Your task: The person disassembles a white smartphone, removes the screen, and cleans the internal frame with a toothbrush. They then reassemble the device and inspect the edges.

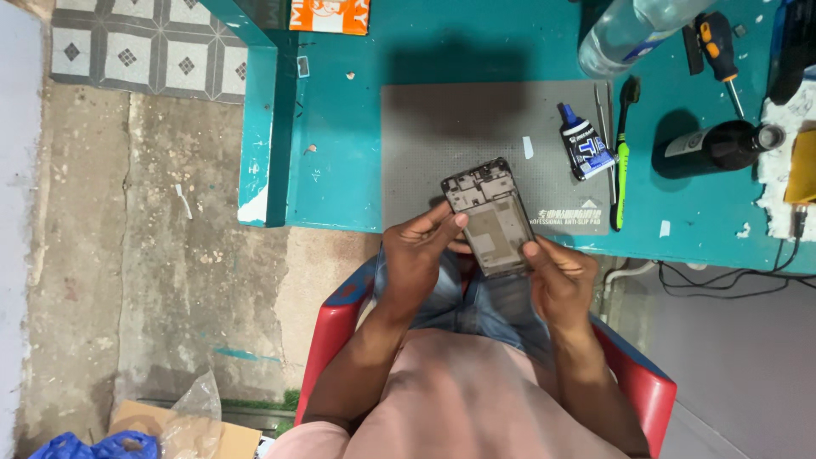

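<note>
Both hands hold a stripped phone frame (490, 212), a dark rectangular chassis with a grey metal middle plate, inner side up. It hovers over the near edge of a grey work mat (463, 127) on a teal table (340, 153). My left hand (418, 255) grips the frame's left edge, thumb pressed on its side. My right hand (557, 276) grips the lower right corner, thumb on the rim. The frame's bottom end is hidden between my fingers.
On the mat's right lie a small black glue tube (585, 142), metal tweezers (600, 106) and a green-handled brush (622, 161). Beyond are a clear plastic bottle (625, 34), an orange-handled screwdriver (721, 51) and a dark bottle (722, 146). I sit on a red chair (646, 382); concrete floor lies left.
</note>
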